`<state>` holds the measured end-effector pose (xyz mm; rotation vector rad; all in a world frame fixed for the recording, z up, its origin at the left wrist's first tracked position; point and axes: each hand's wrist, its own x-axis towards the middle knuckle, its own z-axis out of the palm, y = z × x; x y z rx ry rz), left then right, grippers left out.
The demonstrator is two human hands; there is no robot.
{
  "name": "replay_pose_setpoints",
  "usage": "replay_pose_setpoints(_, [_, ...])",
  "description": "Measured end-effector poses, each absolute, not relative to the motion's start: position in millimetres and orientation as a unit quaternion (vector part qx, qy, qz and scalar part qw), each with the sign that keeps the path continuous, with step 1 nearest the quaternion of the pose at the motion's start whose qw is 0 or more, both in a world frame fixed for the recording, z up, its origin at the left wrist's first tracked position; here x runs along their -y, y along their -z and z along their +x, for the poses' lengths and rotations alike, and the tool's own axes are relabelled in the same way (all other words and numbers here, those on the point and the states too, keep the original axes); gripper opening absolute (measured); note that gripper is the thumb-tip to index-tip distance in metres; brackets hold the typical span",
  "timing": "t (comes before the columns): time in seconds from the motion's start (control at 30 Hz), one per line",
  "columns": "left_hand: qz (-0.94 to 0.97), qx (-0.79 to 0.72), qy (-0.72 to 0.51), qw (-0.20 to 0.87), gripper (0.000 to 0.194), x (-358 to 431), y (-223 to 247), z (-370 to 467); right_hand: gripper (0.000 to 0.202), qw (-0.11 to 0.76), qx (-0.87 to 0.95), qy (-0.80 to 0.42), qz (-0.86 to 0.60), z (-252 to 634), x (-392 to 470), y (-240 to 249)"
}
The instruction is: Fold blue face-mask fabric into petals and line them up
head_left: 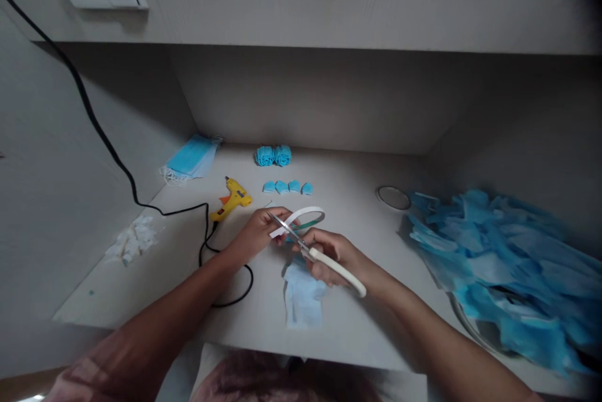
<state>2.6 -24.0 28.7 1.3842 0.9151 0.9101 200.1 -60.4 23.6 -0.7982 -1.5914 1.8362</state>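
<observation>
My right hand (332, 254) grips scissors (336, 270) with white handles. Their metal blades point to the upper left and cross in front of a thin white strip (308, 211) that curves into a loop with a green part on its inner side. Closed fingers of my left hand (266, 229) hold the strip near its end; they are partly hidden behind the blades. A bit of blue material shows by those fingertips. Below both hands, a folded pale blue fabric piece (304, 301) lies on the white table (376, 333).
A yellow glue gun (232, 198) with a black cord (101, 123) lies left of my hands. Behind are small blue folded pieces (294, 186), blue rolled rosettes (273, 155) and face masks (192, 157). A metal ring (394, 197) and a heap of blue scraps (503, 264) lie right; white scraps (134, 240) left.
</observation>
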Motion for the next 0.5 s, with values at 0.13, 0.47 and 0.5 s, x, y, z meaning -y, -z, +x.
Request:
replay_pose_setpoints(0.13, [0.612,-0.374,-0.356,0.599,0.020,25,-35,3,0.055,0.278,0.543,-0.738,-0.289,200,60,-26])
replay_pose_setpoints(0.47, [0.545,-0.274,-0.304,0.732,0.022,26,-25,-4,0.040,0.235,0.547,-0.772,-0.223,213,53,-22])
replay_pose_setpoints(0.5, [0.531,-0.257,-0.302,0.749,0.024,25,-24,-4,0.039,0.232,0.549,-0.770,-0.226,214,53,-23])
